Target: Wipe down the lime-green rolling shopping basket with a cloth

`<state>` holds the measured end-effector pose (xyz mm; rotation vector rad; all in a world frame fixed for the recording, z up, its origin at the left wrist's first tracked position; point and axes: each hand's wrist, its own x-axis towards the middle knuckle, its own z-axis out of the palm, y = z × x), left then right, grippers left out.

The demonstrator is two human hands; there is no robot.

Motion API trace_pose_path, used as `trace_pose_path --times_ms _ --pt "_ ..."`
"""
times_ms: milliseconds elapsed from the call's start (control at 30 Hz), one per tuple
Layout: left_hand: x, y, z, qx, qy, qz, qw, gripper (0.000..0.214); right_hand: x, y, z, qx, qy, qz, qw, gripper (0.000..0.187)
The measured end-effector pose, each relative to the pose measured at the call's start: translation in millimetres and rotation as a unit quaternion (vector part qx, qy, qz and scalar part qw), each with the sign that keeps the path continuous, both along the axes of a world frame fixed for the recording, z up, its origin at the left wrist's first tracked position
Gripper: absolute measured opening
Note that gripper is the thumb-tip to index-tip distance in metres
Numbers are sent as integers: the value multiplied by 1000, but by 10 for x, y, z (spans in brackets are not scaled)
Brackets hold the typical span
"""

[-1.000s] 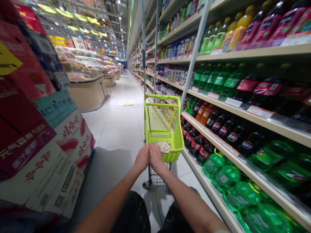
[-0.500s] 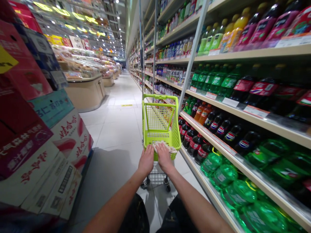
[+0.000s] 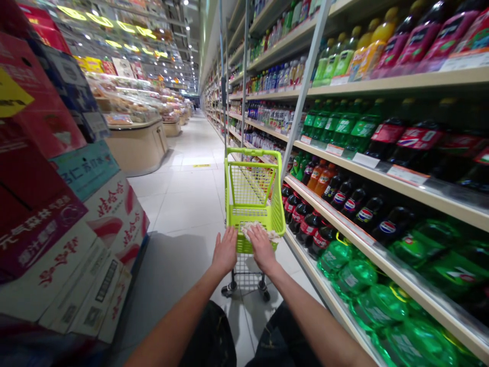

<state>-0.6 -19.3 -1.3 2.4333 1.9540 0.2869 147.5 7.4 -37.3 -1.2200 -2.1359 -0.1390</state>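
A lime-green shopping cart (image 3: 253,200) with a slatted basket stands upright in front of me. At the near left corner of its rim rests my left hand (image 3: 225,250), open, fingers stretched forward and thumb apart. My right hand (image 3: 263,250) presses a crumpled pale cloth (image 3: 274,236) against the near rim, its fingers curled over the cloth. Part of the cloth bunches up beyond the fingertips, inside the rim. How tightly the right fingers grip it is hidden under the hand.
Shelves of soft-drink bottles (image 3: 359,204) run along the right, close to the cart. Stacked drink cartons (image 3: 110,214) stand at the left. Farther down the aisle is a rounded display counter (image 3: 137,145) with packaged goods. White tiled floor (image 3: 179,209) lies between.
My left hand has shifted slightly left, away from the right hand, with its thumb spread. My right hand stays on the cloth at the rim with little movement.
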Motion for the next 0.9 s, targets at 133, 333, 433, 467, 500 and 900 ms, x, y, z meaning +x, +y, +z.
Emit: trace_pose_path --times_ms 133,333,433,467,500,900 --pt "-136 41 36 -10 -25 2 1000 60 -11 -13 12 69 30 35 997 38" --pt "-170 -4 125 -30 -5 -20 999 62 -217 -112 -353 24 -29 107 994 24" --pt "-170 -17 129 -35 3 -26 999 63 -22 -219 -523 -7 -54 76 996 22" --pt "-166 -17 130 -34 4 -26 999 63 73 -239 -526 -3 -51 62 997 23" --pt "-158 -14 132 -34 3 -23 999 63 164 -245 -500 9 -42 51 998 25" --pt "-75 -41 169 -48 31 -13 998 64 704 -290 -624 86 32 -75 993 31"
